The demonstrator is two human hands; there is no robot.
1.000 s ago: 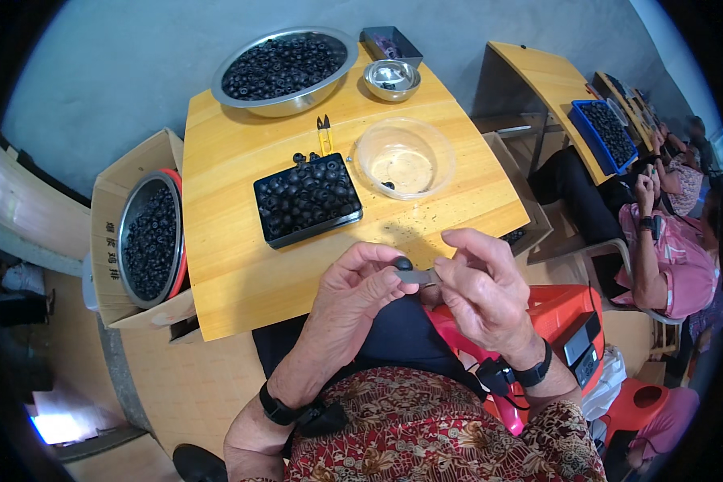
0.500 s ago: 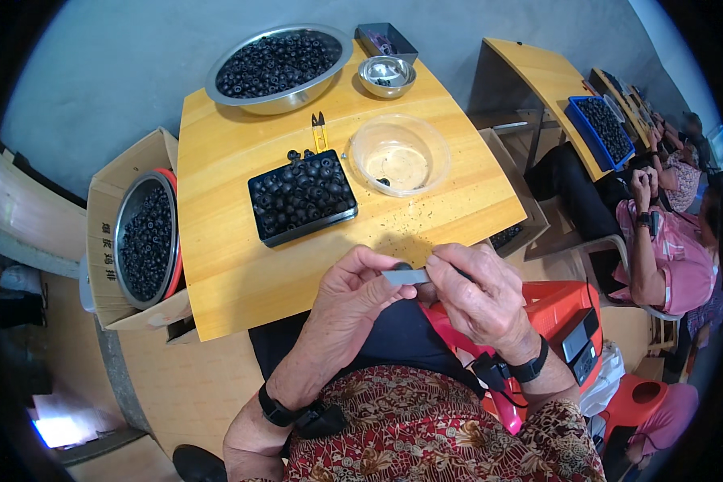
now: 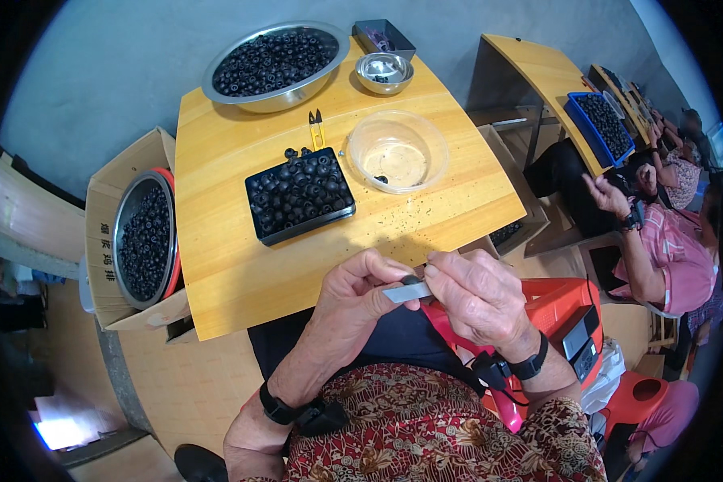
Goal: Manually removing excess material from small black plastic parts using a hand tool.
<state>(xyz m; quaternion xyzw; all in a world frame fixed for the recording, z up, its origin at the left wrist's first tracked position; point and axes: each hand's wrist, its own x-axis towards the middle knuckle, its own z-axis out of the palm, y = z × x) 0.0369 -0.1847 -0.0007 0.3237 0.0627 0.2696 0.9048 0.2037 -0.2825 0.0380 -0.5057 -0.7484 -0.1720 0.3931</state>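
Between the thumb and fingers of my left hand (image 3: 353,296) is a small round black rubber-like part (image 3: 410,280), largely covered by the fingertips. My right hand (image 3: 482,299) is closed around a knife with a flat grey blade (image 3: 406,292); its handle is hidden in the fist. The blade lies against the near side of the black part, close to my left thumb. Both hands meet just off the table's near edge, above my lap. Beyond them, a dark rectangular tray (image 3: 257,233) is heaped with similar black parts.
On the wooden table (image 3: 241,281) are a clear plastic tub (image 3: 438,165), yellow thread snips (image 3: 317,132), a large steel basin (image 3: 297,100), a small steel bowl (image 3: 398,84) and a grey box (image 3: 406,48). A cardboard box (image 3: 104,193) stands left. A co-worker in pink (image 3: 671,265) sits right.
The blade has shifted slightly down along the black part, with both hands still gripping. At right, the co-worker's hand has come up and opened.
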